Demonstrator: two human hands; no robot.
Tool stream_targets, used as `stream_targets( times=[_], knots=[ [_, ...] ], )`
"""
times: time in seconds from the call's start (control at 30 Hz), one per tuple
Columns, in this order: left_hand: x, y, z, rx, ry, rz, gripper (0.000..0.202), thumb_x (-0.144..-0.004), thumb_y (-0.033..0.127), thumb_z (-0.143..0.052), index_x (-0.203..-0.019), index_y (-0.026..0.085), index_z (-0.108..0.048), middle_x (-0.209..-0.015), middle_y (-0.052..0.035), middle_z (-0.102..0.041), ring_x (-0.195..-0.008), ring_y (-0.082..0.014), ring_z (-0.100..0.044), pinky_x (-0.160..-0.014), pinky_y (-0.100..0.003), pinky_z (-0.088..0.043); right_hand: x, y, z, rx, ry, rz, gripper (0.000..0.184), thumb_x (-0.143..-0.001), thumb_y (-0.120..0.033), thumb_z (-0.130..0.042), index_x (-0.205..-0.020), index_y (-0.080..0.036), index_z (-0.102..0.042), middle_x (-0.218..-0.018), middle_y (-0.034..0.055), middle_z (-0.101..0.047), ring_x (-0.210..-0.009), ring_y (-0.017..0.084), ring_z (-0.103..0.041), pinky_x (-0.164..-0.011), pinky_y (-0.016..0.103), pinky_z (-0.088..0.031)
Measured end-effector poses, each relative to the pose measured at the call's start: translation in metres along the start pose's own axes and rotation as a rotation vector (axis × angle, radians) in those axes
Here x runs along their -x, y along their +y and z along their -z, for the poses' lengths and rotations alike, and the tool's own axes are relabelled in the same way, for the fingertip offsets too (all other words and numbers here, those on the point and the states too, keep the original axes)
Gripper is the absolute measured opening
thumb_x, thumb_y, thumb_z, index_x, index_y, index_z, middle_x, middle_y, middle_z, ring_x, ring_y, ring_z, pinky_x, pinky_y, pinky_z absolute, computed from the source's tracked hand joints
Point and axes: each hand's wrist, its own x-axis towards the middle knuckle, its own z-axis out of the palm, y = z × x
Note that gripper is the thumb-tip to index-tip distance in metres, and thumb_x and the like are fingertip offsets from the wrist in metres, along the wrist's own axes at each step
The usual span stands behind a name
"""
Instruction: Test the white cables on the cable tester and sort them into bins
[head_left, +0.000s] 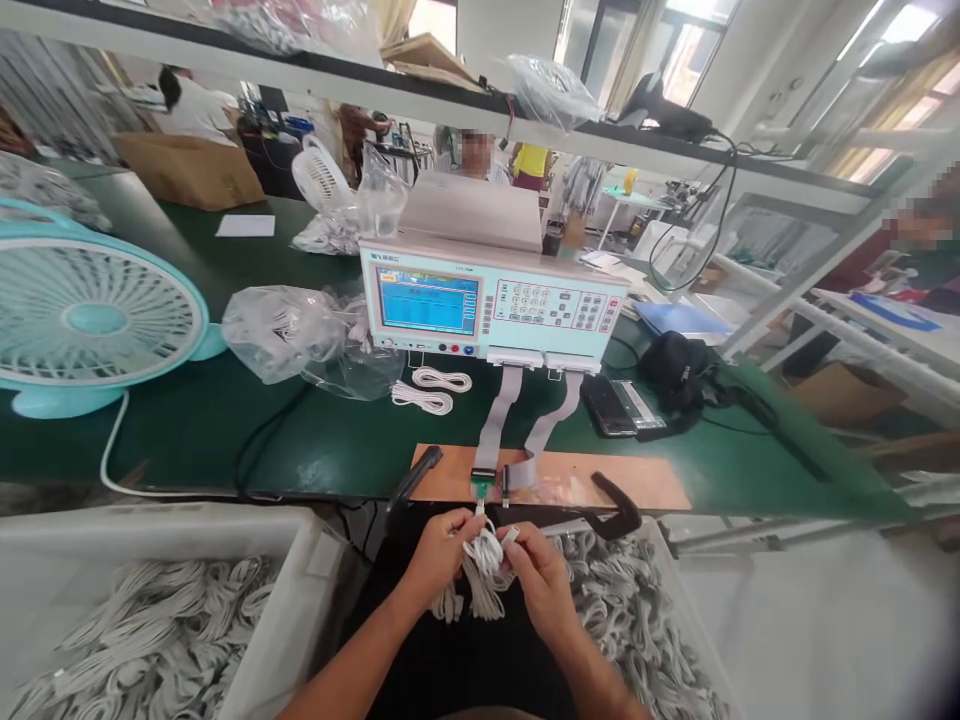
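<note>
Both my hands meet just below the bench edge, over my lap. My left hand (439, 548) is closed on a bundle of coiled white cables (484, 570), pinching one cable end near the green connector (482, 487). My right hand (541, 578) grips the same bundle from the right, fingers curled around another plug end. Directly above stands a wooden board (630, 482) carrying the connectors, joined by two grey ribbon cables (501, 412) to a white tester (491, 300) with a blue screen.
White bins of coiled cables sit at my left (150, 630) and right (637, 610). On the green bench are a teal fan (90, 320), clear bags of cables (300, 335), two loose coils (431, 388), a phone (607, 405) and a black pouch (675, 365). People work behind.
</note>
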Motion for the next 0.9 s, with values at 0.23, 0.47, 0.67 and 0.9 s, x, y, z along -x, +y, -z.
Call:
stream_targets(
  times=[0.23, 0.47, 0.67, 0.9],
  knots=[
    [0.003, 0.001, -0.001, -0.09, 0.04, -0.042, 0.036, -0.078, 0.048, -0.051, -0.063, 0.015, -0.056, -0.05, 0.0047, -0.044, -0.04, -0.0083, -0.042, -0.032, -0.016, -0.034, -0.018, 0.014, -0.003, -0.17, 0.081, -0.154, 0.023, -0.077, -0.038, -0.062, -0.07, -0.018, -0.053, -0.059, -0.0042, -0.046, -0.053, 0.011, -0.039, -0.052, 0.022, -0.034],
    [0.003, -0.002, 0.0, -0.114, 0.036, -0.025, 0.037, -0.079, 0.049, -0.05, -0.069, 0.015, -0.058, -0.051, 0.0045, -0.044, -0.04, -0.0084, -0.042, -0.032, -0.017, -0.037, -0.022, 0.022, -0.008, -0.217, 0.103, -0.231, 0.025, -0.07, -0.033, -0.069, -0.065, -0.017, -0.05, -0.057, -0.0048, -0.047, -0.054, 0.01, -0.039, -0.055, 0.023, -0.032],
    [0.004, 0.001, 0.0, -0.094, 0.041, -0.015, 0.037, -0.078, 0.05, -0.052, -0.067, 0.015, -0.058, -0.05, 0.0046, -0.045, -0.04, -0.0084, -0.043, -0.032, -0.016, -0.036, -0.022, 0.019, -0.006, -0.202, 0.127, -0.235, 0.023, -0.07, -0.033, -0.069, -0.066, -0.016, -0.054, -0.059, -0.0037, -0.051, -0.056, 0.011, -0.042, -0.058, 0.024, -0.034],
    [0.002, -0.005, 0.0, -0.075, 0.033, -0.036, 0.036, -0.079, 0.049, -0.051, -0.068, 0.015, -0.058, -0.051, 0.0039, -0.047, -0.041, -0.0089, -0.045, -0.032, -0.016, -0.035, -0.023, 0.02, -0.005, -0.263, 0.119, -0.254, 0.022, -0.068, -0.031, -0.071, -0.064, -0.016, -0.056, -0.058, -0.0034, -0.053, -0.054, 0.01, -0.042, -0.056, 0.023, -0.034]
  ],
)
